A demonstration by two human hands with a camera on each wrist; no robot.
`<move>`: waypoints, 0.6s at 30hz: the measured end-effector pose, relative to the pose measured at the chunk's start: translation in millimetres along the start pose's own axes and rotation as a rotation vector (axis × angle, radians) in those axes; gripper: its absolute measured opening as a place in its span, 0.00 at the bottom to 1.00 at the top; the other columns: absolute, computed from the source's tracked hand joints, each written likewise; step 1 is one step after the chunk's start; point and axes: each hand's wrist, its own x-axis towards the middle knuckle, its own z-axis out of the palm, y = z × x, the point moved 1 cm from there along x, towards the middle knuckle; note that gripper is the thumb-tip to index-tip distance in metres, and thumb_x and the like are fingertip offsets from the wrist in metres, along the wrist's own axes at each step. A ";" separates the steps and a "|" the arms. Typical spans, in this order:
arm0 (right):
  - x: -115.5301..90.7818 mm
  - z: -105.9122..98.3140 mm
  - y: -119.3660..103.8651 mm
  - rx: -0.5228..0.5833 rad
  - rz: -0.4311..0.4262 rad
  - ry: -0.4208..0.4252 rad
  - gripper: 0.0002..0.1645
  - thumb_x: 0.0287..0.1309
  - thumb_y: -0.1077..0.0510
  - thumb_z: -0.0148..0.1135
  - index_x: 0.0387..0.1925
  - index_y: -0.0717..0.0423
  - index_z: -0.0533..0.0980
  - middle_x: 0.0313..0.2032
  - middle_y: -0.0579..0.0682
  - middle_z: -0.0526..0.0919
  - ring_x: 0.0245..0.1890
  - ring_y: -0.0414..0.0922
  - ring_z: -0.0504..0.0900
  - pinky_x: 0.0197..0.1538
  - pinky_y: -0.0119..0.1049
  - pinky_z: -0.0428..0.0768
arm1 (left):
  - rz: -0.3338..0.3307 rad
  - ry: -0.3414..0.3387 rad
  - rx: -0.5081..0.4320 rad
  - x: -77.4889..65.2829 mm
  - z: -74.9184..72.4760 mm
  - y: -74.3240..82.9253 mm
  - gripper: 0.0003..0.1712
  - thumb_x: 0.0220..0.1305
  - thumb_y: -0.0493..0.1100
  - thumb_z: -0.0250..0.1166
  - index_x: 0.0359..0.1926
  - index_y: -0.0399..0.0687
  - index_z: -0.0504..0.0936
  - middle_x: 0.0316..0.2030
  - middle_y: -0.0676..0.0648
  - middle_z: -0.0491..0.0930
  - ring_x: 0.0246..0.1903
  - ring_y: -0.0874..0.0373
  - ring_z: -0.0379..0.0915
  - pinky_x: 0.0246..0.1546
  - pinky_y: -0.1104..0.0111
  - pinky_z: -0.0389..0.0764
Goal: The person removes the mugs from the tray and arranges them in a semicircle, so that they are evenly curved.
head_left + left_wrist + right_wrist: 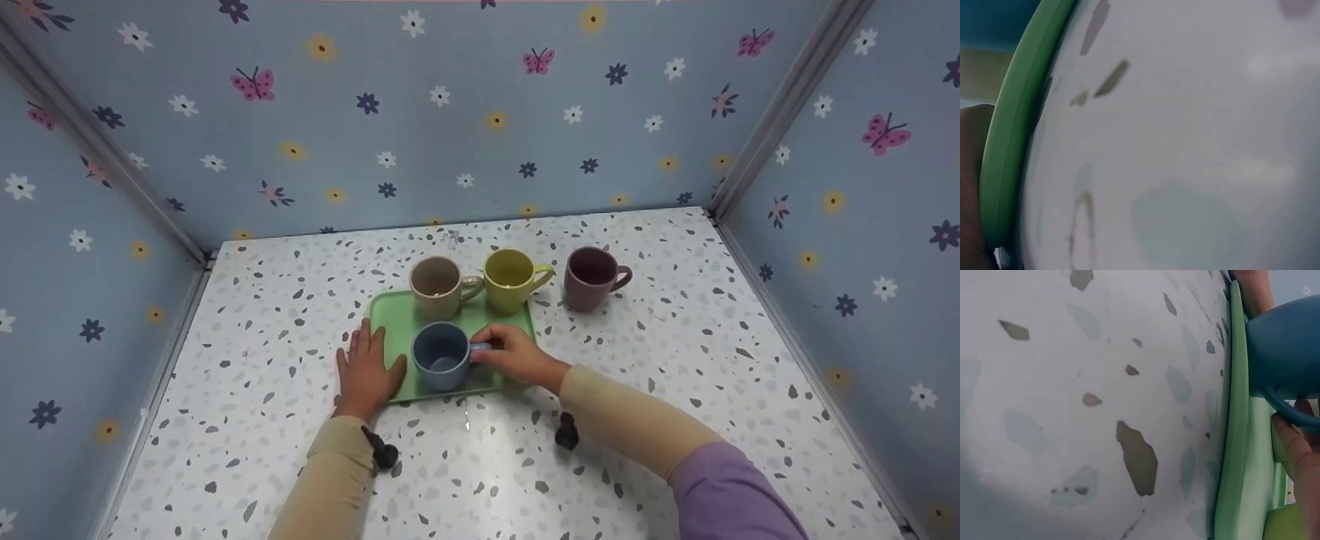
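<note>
So the right hand (517,356) is pinching the blue mug's handle (481,348), thumb and fingers nearly closed together around it. The blue mug (442,375) itself is standing upright over the near half of the green tray (394,315), its mouth facing up, its long axis running vertical and its handle pointing to the person's right. You're looking straight down to its bare bottom, btw. The left hand (367,379) is lying along the tray's left edge, fingers out straight and thumb spread, gripping nothing.

Going outward, the tray is stretching longer side to side and also carrying a beige mug (436,300) and a yellow mug (506,296) at the back, both handles aiming rightward. Off to the right, a plum mug (589,289) is sitting upright on the speckled tabletop (262,330), handle also pointing right. Flowery blue walls (465,135) are surrounding everything.
</note>
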 end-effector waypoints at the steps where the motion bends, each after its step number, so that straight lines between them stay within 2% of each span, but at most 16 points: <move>1: 1.2 0.8 3.6 0.003 0.007 0.005 0.11 0.59 0.70 0.68 0.43 0.75 0.79 0.42 0.60 0.85 0.41 0.37 0.81 0.50 0.32 0.82 | -0.001 -0.004 0.003 -0.1 -0.3 0.0 0.44 0.72 0.60 0.53 0.78 0.39 0.55 0.80 0.36 0.37 0.78 0.36 0.35 0.72 0.35 0.33; 10: -0.3 8.2 5.2 0.037 0.078 0.084 0.11 0.60 0.69 0.68 0.43 0.71 0.80 0.42 0.57 0.86 0.40 0.38 0.83 0.47 0.34 0.85 | -0.004 -0.009 -0.003 2.0 0.4 -2.7 0.44 0.73 0.60 0.51 0.78 0.39 0.54 0.80 0.37 0.35 0.78 0.36 0.33 0.72 0.36 0.32; 14: -2.2 9.0 5.2 0.049 0.076 0.099 0.10 0.60 0.69 0.67 0.42 0.71 0.79 0.41 0.57 0.86 0.39 0.39 0.84 0.47 0.36 0.86 | -0.003 -0.006 -0.003 3.3 3.2 -4.8 0.44 0.72 0.61 0.50 0.78 0.40 0.54 0.80 0.37 0.35 0.78 0.37 0.33 0.72 0.36 0.32; 18: -5.1 8.7 1.4 0.081 0.065 0.096 0.11 0.61 0.71 0.66 0.44 0.74 0.78 0.41 0.56 0.86 0.39 0.37 0.83 0.47 0.33 0.85 | -0.005 0.005 -0.003 2.1 3.1 -3.7 0.43 0.72 0.60 0.52 0.78 0.39 0.56 0.80 0.37 0.37 0.78 0.36 0.34 0.72 0.35 0.34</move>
